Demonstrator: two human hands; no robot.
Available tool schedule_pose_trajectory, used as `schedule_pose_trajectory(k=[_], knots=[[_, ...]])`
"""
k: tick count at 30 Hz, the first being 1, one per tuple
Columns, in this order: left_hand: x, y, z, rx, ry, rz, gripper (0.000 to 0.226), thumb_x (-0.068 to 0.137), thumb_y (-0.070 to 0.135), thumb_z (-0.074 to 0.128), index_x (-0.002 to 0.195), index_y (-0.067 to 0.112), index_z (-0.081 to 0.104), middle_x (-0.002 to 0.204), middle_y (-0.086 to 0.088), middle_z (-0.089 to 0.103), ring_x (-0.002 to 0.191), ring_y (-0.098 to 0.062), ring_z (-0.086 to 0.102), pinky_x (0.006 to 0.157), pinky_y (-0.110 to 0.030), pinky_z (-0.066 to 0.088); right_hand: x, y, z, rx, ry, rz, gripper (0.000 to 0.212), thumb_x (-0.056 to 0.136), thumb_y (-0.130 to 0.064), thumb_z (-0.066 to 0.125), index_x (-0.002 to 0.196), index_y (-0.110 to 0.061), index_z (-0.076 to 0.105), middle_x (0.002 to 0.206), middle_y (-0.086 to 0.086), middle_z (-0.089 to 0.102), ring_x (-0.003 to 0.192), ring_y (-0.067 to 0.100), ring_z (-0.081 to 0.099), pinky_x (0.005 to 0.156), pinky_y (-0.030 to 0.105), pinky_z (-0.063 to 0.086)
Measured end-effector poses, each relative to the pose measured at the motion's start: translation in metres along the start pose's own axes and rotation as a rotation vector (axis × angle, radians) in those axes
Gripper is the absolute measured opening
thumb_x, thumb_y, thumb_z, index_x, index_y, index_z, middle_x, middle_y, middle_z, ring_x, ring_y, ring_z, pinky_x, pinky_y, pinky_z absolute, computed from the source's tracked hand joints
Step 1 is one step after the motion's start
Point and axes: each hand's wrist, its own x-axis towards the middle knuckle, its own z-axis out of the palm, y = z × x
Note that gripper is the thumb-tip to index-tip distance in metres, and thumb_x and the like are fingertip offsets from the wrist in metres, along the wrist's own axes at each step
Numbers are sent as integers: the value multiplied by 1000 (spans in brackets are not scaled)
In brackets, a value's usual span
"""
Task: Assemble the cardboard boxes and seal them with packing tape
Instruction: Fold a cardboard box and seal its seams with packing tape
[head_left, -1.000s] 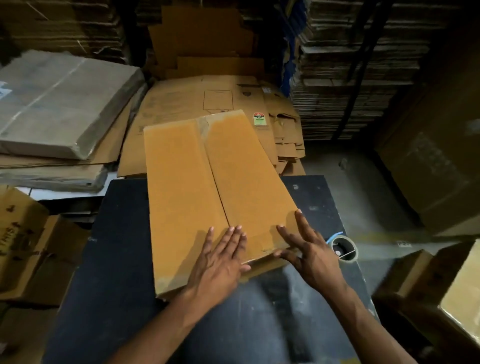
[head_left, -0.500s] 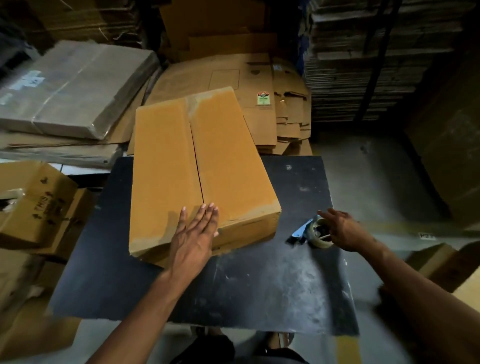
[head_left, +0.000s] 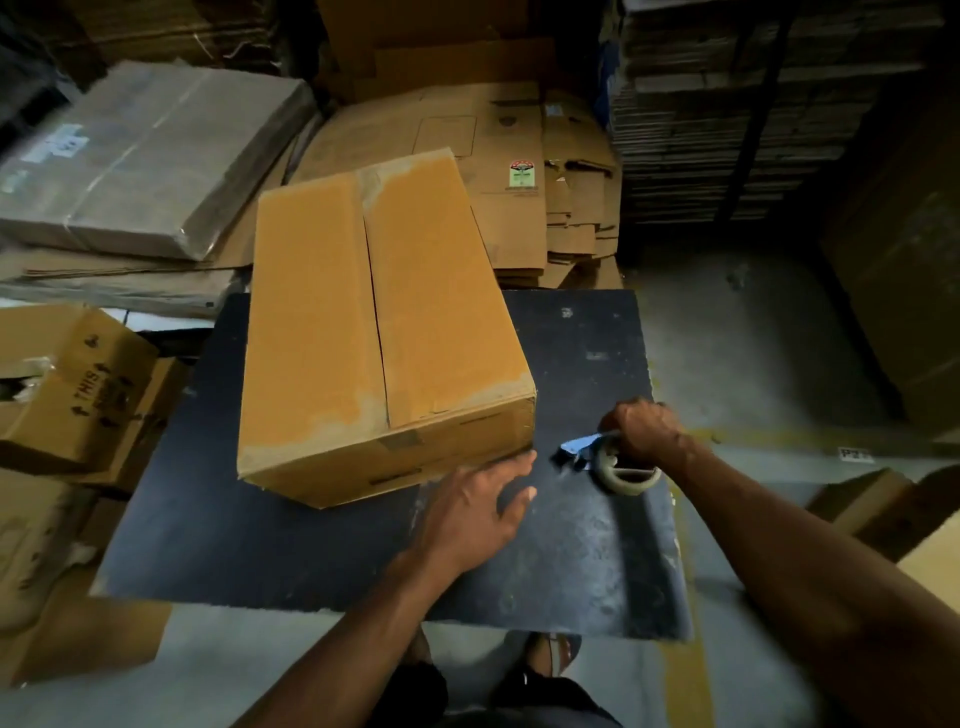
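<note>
An orange-brown cardboard box (head_left: 379, 322) stands on the black table (head_left: 260, 519), its two top flaps folded down with an untaped seam running along the middle. My left hand (head_left: 472, 512) hovers open just off the box's near right corner, fingers spread. My right hand (head_left: 647, 428) grips a tape dispenser (head_left: 621, 465) with a roll of packing tape and a blue blade end, resting on the table to the right of the box.
Flattened cardboard sheets (head_left: 493, 150) are piled behind the table. A wrapped bundle (head_left: 150, 156) lies at the back left. Small boxes (head_left: 78, 384) crowd the left side. Tall cardboard stacks (head_left: 727, 114) rise at the back right, more boxes (head_left: 862, 499) at the right.
My left hand came off the box's top flaps and now sits by its near right corner. My right hand reached the tape dispenser and closed round it.
</note>
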Motion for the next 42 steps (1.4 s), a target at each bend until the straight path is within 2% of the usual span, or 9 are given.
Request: schedule_pose_trajectory(k=[5,10,13,19,23,29,36,39,42], knots=[[-10,-7,23,-370,-210,-402,34,98,33,70,130,21,71,119,7,76,104,-6,72,83,-12,52,-47,-4,36,255,38,99,25,89,-37,70,108,-20,71,107,11,71,93,31,69,75,36,54],[-34,-17,33,-794,-319,-788,47,101,58,53,118,17,71,105,3,79,99,-20,75,88,-39,57,-110,-27,42,447,186,73,27,88,-35,76,110,-20,67,104,5,70,93,30,67,71,31,43],[-32,-14,25,-967,-341,-889,68,97,74,39,117,17,71,106,0,80,106,-27,73,98,-47,53,-137,-59,23,459,240,47,25,91,-35,73,109,-25,59,91,3,72,81,29,68,65,37,50],[-17,-6,-28,-1245,-223,-898,96,78,88,39,121,9,69,112,-13,77,101,-31,73,79,-44,61,-165,-119,-26,201,492,-56,29,87,-34,70,107,-29,49,88,0,64,64,30,61,50,41,50],[-19,-17,-62,-1317,-191,-826,80,91,79,42,123,10,69,111,-15,77,105,-31,74,92,-48,56,-171,-152,-61,111,556,-155,48,81,-46,73,120,-27,53,101,2,61,80,27,62,59,42,54],[-39,-38,-106,-1479,-134,-827,60,98,63,52,123,13,71,115,-13,77,108,-34,74,84,-41,55,-164,-189,-99,235,502,-272,66,83,-64,68,137,-33,47,120,-3,50,89,22,60,69,45,57],[-70,-66,-156,-1705,160,-871,24,97,34,63,103,14,74,91,-8,74,76,-23,70,68,-35,49,-139,-252,-144,447,448,-531,81,77,-65,80,146,-41,44,128,-14,49,108,10,58,83,40,56],[-81,-83,-178,-1626,327,-829,21,100,13,53,90,14,71,76,-5,72,63,-16,68,59,-31,46,-122,-286,-163,466,431,-646,80,78,-61,81,146,-41,46,126,-13,49,110,10,57,86,39,54],[-97,-107,-200,-1323,486,-782,22,104,11,54,93,13,74,81,-7,78,68,-19,74,66,-38,56,-108,-315,-178,342,403,-729,76,82,-55,81,148,-44,45,128,-12,45,106,13,58,81,41,55]])
